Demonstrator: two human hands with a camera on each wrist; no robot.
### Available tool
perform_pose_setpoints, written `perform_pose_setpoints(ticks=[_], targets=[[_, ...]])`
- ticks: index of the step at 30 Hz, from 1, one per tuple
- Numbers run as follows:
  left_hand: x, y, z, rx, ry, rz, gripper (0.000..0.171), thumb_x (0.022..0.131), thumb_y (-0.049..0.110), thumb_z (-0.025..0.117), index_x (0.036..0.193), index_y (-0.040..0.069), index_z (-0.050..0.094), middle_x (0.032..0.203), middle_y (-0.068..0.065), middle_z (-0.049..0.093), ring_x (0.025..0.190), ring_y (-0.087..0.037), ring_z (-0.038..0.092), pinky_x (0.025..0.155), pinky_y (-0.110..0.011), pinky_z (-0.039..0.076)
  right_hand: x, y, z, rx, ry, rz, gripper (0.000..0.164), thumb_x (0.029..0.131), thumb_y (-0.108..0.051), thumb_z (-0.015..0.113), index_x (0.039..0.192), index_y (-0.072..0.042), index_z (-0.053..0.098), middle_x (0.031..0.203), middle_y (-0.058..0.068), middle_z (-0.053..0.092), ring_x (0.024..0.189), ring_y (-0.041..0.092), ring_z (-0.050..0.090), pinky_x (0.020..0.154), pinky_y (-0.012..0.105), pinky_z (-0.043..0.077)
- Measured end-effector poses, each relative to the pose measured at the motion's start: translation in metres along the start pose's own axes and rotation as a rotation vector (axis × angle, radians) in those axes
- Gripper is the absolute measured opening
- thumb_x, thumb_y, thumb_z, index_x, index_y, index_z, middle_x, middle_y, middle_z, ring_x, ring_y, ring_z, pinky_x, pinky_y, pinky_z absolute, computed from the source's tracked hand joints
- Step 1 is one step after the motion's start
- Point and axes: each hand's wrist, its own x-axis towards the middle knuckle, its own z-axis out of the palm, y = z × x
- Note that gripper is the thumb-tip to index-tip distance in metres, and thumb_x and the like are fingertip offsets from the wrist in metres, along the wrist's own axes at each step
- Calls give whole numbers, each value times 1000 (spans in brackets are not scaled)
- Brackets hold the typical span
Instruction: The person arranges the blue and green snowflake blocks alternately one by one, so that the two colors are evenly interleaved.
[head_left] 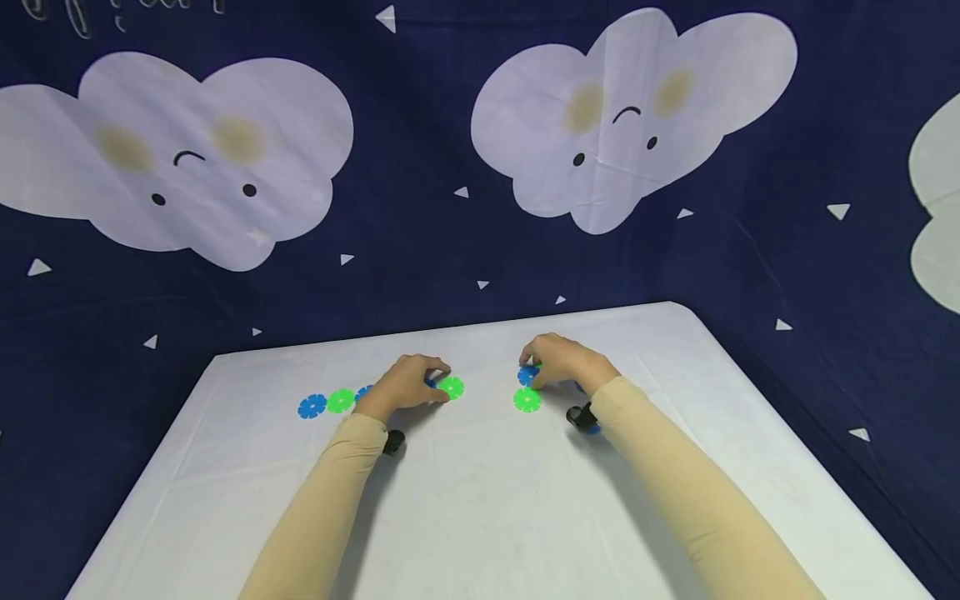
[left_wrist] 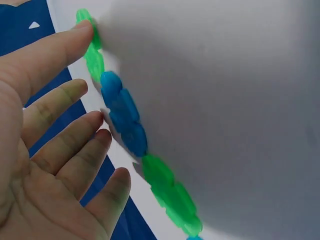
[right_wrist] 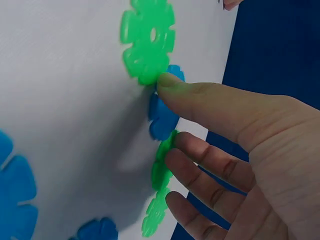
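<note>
Sleeves (head_left: 307, 525) cross the white table (head_left: 480, 517). Left hand (head_left: 401, 385), fingers spread, touches the green disc (head_left: 453, 387) at a row's end. Right hand (head_left: 564, 364), fingers loosely extended, touches a blue disc (head_left: 528, 376) just beyond another green disc (head_left: 527, 401). Dark cloth (head_left: 412, 167) hangs behind.

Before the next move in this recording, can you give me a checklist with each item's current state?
1. Left hand at the end green disc of the left row: ok, right beside it; firm grip not evident.
2. Left row alternating blue and green: ok wherever visible.
3. Right hand at its blue disc: ok, thumb tip overlaps it in the right wrist view.
4. That disc locked to the nearer green disc: cannot tell.
5. Left row joined to the right-hand discs: not ok, bare table between.
6. Blue disc by the right wrist fully visible: not ok, partly hidden.
</note>
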Motion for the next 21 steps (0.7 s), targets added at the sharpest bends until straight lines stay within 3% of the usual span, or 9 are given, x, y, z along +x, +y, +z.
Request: perform_pose_setpoints(ticks=[8, 21], targets=[[2, 4, 3, -9, -12, 20, 49, 91, 28, 87, 137, 15, 74, 157, -16, 60, 151, -40, 51, 127, -56, 40, 2, 9, 3, -34, 0, -3, 41, 90, -16, 87, 128, -8, 78, 130, 13, 75, 121, 28, 68, 111, 49, 55], [1, 7, 5, -9, -11, -11, 46, 90, 29, 89, 133, 17, 78, 160, -12, 58, 154, -39, 47, 127, -60, 39, 4, 8, -2, 29, -35, 42, 38, 87, -15, 87, 122, -7, 76, 118, 9, 72, 104, 22, 61, 102, 42, 55]])
